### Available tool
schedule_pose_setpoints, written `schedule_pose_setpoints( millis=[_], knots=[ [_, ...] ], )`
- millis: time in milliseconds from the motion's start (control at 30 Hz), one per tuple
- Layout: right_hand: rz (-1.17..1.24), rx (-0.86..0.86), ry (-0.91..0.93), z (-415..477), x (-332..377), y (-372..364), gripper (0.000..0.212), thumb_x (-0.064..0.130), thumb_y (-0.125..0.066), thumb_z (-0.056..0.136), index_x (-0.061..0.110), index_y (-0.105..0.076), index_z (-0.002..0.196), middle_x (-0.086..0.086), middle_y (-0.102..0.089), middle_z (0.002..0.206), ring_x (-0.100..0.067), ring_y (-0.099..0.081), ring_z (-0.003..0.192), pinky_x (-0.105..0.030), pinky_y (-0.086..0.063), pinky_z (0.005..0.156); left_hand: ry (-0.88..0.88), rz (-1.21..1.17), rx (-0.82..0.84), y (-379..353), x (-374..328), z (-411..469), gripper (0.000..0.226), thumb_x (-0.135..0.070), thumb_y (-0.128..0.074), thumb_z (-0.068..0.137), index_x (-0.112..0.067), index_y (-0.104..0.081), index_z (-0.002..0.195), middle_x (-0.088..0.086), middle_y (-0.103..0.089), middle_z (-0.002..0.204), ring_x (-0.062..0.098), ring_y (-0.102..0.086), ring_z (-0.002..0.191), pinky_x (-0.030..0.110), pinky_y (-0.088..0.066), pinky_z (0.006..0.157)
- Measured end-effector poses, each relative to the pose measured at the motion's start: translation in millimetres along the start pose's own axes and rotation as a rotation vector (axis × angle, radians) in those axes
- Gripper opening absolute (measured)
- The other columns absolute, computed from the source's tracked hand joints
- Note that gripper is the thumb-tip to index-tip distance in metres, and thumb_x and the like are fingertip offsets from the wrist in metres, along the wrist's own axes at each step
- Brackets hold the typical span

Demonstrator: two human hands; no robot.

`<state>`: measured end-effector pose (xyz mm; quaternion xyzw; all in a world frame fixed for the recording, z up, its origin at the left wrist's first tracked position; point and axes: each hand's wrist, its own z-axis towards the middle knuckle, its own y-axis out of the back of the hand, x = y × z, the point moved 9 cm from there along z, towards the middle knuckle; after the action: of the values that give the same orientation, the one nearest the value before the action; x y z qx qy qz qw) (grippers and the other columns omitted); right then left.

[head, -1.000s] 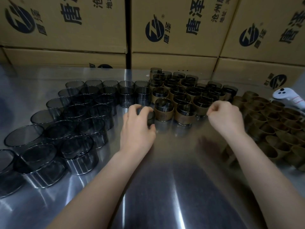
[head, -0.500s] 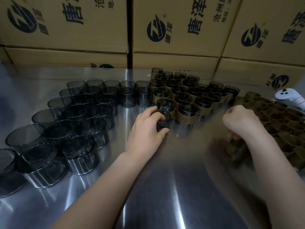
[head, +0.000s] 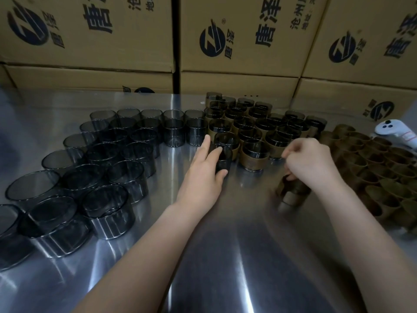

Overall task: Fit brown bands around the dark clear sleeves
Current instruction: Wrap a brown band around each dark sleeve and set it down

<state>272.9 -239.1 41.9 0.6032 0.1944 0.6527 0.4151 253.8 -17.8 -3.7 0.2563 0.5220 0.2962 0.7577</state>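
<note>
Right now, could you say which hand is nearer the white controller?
Right: the right hand grips a band left of the controller; the left hand grips a sleeve farther left.

Shiny metal table (head: pixel 225 256). Left: bare dark clear sleeves (head: pixel 101 159), upright, packed touching. Centre-back: banded sleeves (head: pixel 255 152), tight rows. One bare sleeve (head: pixel 222 159) upright just in front. Right: brown bands (head: pixel 372 168), packed pile. One brown band (head: pixel 291 190) beside pile, blurred. White controller (head: pixel 397 132) far right.
</note>
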Motion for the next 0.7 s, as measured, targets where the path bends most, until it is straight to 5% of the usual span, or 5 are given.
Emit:
schedule_pose_setpoints(
  millis=[167, 300, 533, 633, 700],
  knots=[
    [0.191, 0.049, -0.01, 2, 2, -16, 0.03, -0.007, -0.046, 0.085, 0.013, -0.067, 0.082, -0.011, -0.069, 0.081, -0.019, -0.071, 0.057, -0.034, -0.062, 0.061, -0.011, 0.018, 0.054, -7, 3, 0, 0.073, -0.018, -0.06, 0.099, -0.025, -0.018, 0.158, -0.009, 0.014, 0.166, 0.018, 0.002, 0.154, 0.041, -0.019, 0.124],
    [0.358, 0.071, -0.01, 2, 4, -21, 0.035, -0.011, -0.042, 0.085, 0.012, -0.068, 0.076, -0.011, -0.069, 0.077, -0.018, -0.072, 0.062, -0.027, -0.056, 0.049, -0.028, 0.048, 0.044, -5, 3, 0, 0.067, -0.017, -0.065, 0.095, -0.021, -0.032, 0.153, -0.004, 0.003, 0.167, 0.02, -0.007, 0.154, 0.038, -0.02, 0.123],
    [0.008, 0.156, 0.032, 3, 1, -16, 0.026, 0.008, -0.054, 0.085, 0.027, -0.07, 0.075, 0.01, -0.062, 0.087, -0.013, -0.057, 0.089, -0.028, -0.043, 0.068, -0.05, 0.06, -0.013, 1, 0, -1, 0.032, -0.01, -0.066, 0.092, -0.014, -0.056, 0.121, 0.007, -0.019, 0.163, 0.027, -0.022, 0.149, 0.035, -0.029, 0.114],
    [-0.086, 0.325, -0.046, 0, -10, -24, 0.005, 0.023, -0.061, 0.089, 0.02, -0.065, 0.087, -0.001, -0.064, 0.087, -0.02, -0.061, 0.078, -0.028, -0.046, 0.059, -0.02, -0.019, -0.05, 5, 3, -2, 0.024, -0.012, -0.066, 0.092, -0.014, -0.056, 0.113, 0.007, -0.025, 0.16, 0.027, -0.025, 0.147, 0.037, -0.029, 0.114],
    [-0.166, 0.406, -0.079, -4, -15, -26, 0.016, 0.032, -0.061, 0.091, 0.016, -0.06, 0.093, -0.012, -0.068, 0.083, -0.024, -0.062, 0.064, -0.031, -0.051, 0.052, -0.004, -0.103, -0.105, 11, 4, -3, 0.021, -0.014, -0.067, 0.092, -0.015, -0.054, 0.109, 0.007, -0.031, 0.156, 0.024, -0.027, 0.145, 0.03, -0.027, 0.112]
  ],
)
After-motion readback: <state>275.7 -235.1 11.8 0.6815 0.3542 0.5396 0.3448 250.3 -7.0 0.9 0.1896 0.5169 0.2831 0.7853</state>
